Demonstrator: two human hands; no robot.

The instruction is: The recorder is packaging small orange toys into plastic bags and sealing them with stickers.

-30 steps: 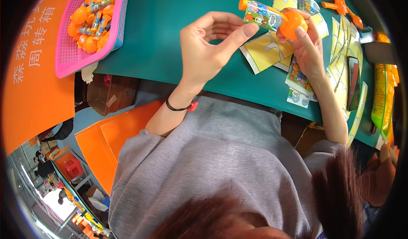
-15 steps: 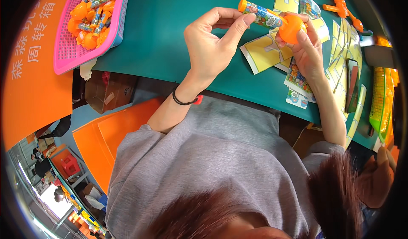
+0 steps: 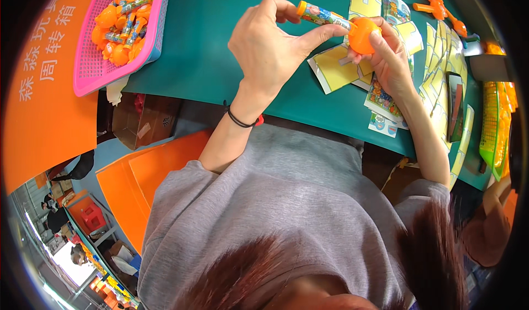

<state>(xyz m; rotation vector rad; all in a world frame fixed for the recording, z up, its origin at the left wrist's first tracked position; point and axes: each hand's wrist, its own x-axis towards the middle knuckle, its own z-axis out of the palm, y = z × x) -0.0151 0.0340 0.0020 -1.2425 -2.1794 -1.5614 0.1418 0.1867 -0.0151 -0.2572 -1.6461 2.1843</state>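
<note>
At the top centre of the frame, your left hand pinched the tube between thumb and fingers, and your right hand had its fingers clamped round the orange ball at the tube's end. Both were held in the air above the green table, over the yellow cards. If you pushed off-axis, the joint could have jammed or the tube slipped from your pinch. A dropped ball might have rolled off the near edge, well away from the pink basket at upper left.
</note>
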